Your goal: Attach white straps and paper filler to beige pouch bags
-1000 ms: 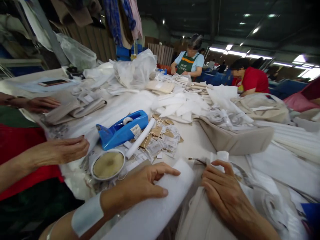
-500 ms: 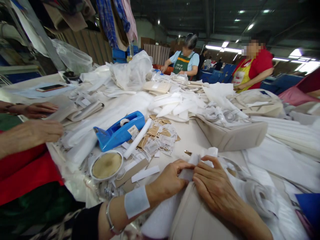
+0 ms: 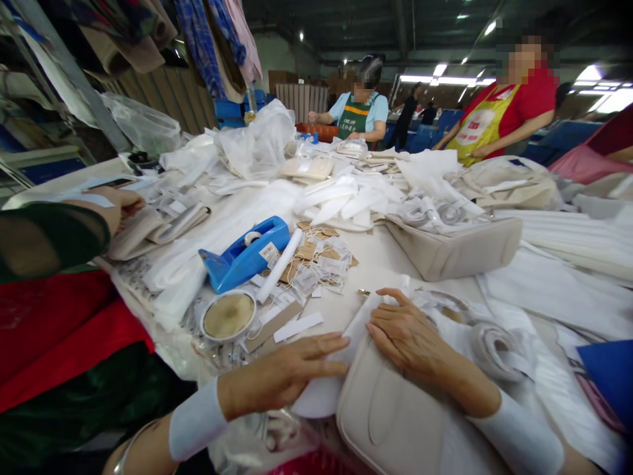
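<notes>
Left hand (image 3: 284, 369) slid off right hand (image 3: 410, 333), fingers spread over foam (image 3: 319, 399); can't tell if right's gripping bag (image 3: 395, 415); unpinned, foam could slip off near edge of table (image 3: 378, 264)

A smooth, matt, leather-like surface is presented at five o'clock by the beige bag (image 3: 390, 412). At six o'clock, a matt, foam-like finish is shown by the white sheet (image 3: 319, 399). The blue tape dispenser (image 3: 232, 269) at nine o'clock is made of glossy, smooth plastic, marked with a matt label (image 3: 270, 254). Polished metal is seen in the bangle (image 3: 129, 452) between seven and eight. Crinkled, shiny clear film is formed into the plastic bag (image 3: 141, 122) at ten; at eleven, soft woven cloth is hung as blue plaid fabric (image 3: 198, 49).
</notes>
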A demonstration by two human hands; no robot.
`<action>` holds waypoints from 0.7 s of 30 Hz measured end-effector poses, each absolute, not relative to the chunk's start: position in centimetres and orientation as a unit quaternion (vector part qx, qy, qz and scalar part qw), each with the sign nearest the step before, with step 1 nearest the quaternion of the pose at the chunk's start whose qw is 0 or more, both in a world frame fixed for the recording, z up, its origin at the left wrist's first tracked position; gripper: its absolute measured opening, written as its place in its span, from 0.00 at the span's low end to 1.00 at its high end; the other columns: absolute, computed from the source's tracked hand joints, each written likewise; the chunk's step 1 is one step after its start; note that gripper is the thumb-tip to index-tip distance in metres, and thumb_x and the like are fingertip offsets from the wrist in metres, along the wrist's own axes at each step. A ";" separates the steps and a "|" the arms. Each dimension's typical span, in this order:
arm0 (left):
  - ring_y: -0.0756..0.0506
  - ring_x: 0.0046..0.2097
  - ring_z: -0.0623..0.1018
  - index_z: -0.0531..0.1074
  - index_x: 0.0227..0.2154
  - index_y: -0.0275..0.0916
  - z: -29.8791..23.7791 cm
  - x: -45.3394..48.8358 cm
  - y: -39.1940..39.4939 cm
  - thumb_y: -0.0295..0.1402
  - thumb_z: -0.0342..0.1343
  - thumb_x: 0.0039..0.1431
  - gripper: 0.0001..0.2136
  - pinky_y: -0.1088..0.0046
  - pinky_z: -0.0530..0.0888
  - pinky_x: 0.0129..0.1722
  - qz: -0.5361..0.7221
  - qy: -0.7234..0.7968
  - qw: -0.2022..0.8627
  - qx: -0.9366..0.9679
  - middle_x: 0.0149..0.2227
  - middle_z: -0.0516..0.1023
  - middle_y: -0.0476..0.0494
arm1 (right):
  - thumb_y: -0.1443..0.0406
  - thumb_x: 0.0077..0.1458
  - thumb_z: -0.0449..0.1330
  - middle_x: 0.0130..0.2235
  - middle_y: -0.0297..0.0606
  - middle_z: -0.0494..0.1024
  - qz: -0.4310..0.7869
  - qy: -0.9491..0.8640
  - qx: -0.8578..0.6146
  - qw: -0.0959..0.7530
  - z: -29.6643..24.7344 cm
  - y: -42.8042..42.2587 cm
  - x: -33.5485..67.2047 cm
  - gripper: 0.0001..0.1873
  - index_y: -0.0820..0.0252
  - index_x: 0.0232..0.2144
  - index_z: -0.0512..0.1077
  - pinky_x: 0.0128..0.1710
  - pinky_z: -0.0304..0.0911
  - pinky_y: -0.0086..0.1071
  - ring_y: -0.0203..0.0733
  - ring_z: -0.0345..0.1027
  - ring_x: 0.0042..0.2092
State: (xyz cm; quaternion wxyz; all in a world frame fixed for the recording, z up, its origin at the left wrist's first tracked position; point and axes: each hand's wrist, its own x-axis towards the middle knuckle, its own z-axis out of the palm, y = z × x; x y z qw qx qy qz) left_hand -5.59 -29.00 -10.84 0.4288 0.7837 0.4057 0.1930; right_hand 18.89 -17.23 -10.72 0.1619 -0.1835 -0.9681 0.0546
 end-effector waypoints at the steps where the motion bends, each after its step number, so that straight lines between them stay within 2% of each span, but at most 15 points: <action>1: 0.45 0.68 0.56 0.66 0.59 0.47 -10.9 -5.5 -29.3 0.25 0.39 0.64 0.24 0.63 0.53 0.67 0.200 0.388 0.440 0.785 0.67 0.56 0.51 | 0.68 0.67 0.46 0.24 0.31 0.69 0.058 -0.969 -0.181 0.160 -10.7 -17.2 18.9 0.19 0.58 0.22 0.64 0.60 0.50 0.48 0.36 0.61 0.29; 4: 0.44 0.65 0.63 0.71 0.55 0.42 -11.4 -4.8 -29.4 0.32 0.38 0.68 0.21 0.64 0.58 0.65 0.257 0.353 0.477 0.763 0.62 0.67 0.43 | 0.68 0.66 0.46 0.25 0.30 0.69 0.083 -0.969 -0.167 0.162 -10.4 -17.0 18.8 0.18 0.59 0.23 0.64 0.60 0.49 0.49 0.35 0.61 0.29; 7: 0.42 0.57 0.72 0.75 0.49 0.39 -12.1 -3.9 -28.8 0.37 0.39 0.68 0.20 0.64 0.65 0.60 0.327 0.335 0.491 0.735 0.54 0.75 0.37 | 0.69 0.66 0.49 0.29 0.32 0.71 0.143 -0.964 -0.141 0.176 -9.4 -17.2 18.9 0.13 0.59 0.28 0.67 0.61 0.47 0.49 0.35 0.65 0.33; 10: 0.44 0.49 0.76 0.76 0.44 0.37 -12.6 -3.0 -28.3 0.37 0.45 0.66 0.16 0.69 0.69 0.53 0.361 0.367 0.481 0.710 0.46 0.79 0.38 | 0.67 0.65 0.52 0.35 0.36 0.73 0.210 -0.951 -0.139 0.177 -8.5 -17.6 19.3 0.07 0.58 0.33 0.69 0.53 0.56 0.43 0.39 0.66 0.40; 12: 0.46 0.44 0.77 0.76 0.42 0.38 -13.0 -2.4 -28.1 0.33 0.50 0.62 0.11 0.73 0.70 0.48 0.359 0.421 0.473 0.686 0.42 0.79 0.42 | 0.65 0.64 0.54 0.37 0.38 0.72 0.246 -0.943 -0.156 0.162 -8.2 -17.9 19.5 0.06 0.57 0.34 0.68 0.43 0.61 0.37 0.40 0.65 0.41; 14: 0.48 0.39 0.75 0.76 0.38 0.38 -13.4 -1.8 -28.0 0.28 0.55 0.56 0.08 0.76 0.70 0.41 0.353 0.466 0.486 0.649 0.36 0.78 0.47 | 0.64 0.63 0.55 0.38 0.39 0.70 0.274 -0.935 -0.169 0.149 -8.1 -18.1 19.7 0.05 0.57 0.34 0.68 0.38 0.61 0.34 0.41 0.64 0.41; 16: 0.49 0.34 0.73 0.74 0.34 0.36 -13.8 -1.2 -27.8 0.26 0.56 0.52 0.06 0.78 0.67 0.34 0.351 0.490 0.517 0.608 0.31 0.75 0.50 | 0.66 0.61 0.56 0.39 0.39 0.69 0.295 -0.929 -0.169 0.146 -8.0 -18.2 19.9 0.01 0.57 0.36 0.67 0.38 0.60 0.33 0.41 0.64 0.41; 18: 0.51 0.32 0.70 0.72 0.31 0.36 -14.1 -0.7 -27.6 0.27 0.56 0.51 0.04 0.79 0.64 0.31 0.359 0.492 0.545 0.576 0.29 0.73 0.52 | 0.68 0.60 0.56 0.41 0.39 0.68 0.309 -0.925 -0.164 0.149 -7.9 -18.2 19.9 0.05 0.57 0.40 0.68 0.40 0.60 0.33 0.41 0.63 0.43; 21: 0.52 0.29 0.67 0.67 0.32 0.37 -14.1 0.1 -27.1 0.29 0.58 0.50 0.06 0.79 0.61 0.28 0.374 0.506 0.548 0.551 0.26 0.69 0.54 | 0.69 0.61 0.55 0.41 0.38 0.66 0.319 -0.920 -0.166 0.154 -7.7 -18.3 20.0 0.05 0.56 0.40 0.68 0.41 0.59 0.33 0.40 0.63 0.42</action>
